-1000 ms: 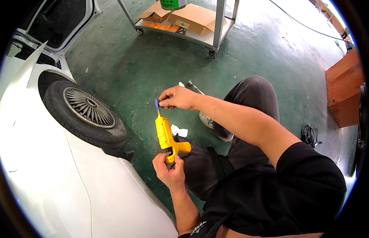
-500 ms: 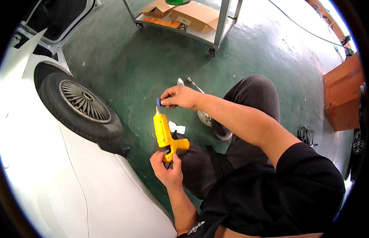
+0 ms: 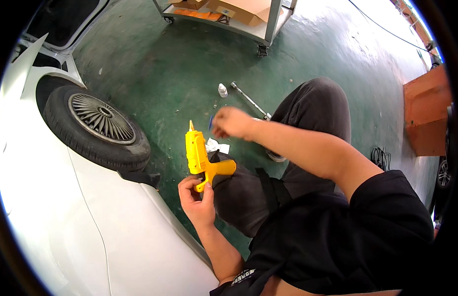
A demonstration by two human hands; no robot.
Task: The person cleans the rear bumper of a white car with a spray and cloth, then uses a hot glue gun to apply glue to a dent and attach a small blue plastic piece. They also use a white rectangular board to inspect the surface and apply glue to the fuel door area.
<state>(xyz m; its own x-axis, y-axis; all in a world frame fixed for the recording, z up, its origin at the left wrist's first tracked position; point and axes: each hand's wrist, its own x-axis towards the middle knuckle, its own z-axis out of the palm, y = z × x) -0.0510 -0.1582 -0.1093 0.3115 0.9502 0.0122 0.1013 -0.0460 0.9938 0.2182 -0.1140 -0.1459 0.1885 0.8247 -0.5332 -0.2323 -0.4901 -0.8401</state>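
A yellow glue gun (image 3: pixel 196 154) is held by my left hand (image 3: pixel 197 203), whose fingers and thumb pinch its lower end near the trigger. Its brass-coloured nozzle (image 3: pixel 191 126) points up and away from me. My right hand (image 3: pixel 232 122), a little smeared by motion, is closed on a small flat blue piece (image 3: pixel 211 123) just right of the nozzle, apart from it. The blue piece stands on edge, and its exact kind cannot be made out. A crumpled white paper or wipe (image 3: pixel 217 146) shows beyond my knee, partly behind the glue gun.
A white car body (image 3: pixel 115 212) with a wheel (image 3: pixel 105 118) fills the left. On the green floor lie a small white bottle (image 3: pixel 222 91) and a long metal wrench (image 3: pixel 248 100). A wheeled cart (image 3: pixel 248 30) stands ahead, an orange-brown cabinet (image 3: pixel 426 113) at right, black cables (image 3: pixel 381 158) near it.
My right hand has drawn the blue piece away from the nozzle tip, to the right. My left hand and the glue gun have shifted slightly up and left in view.
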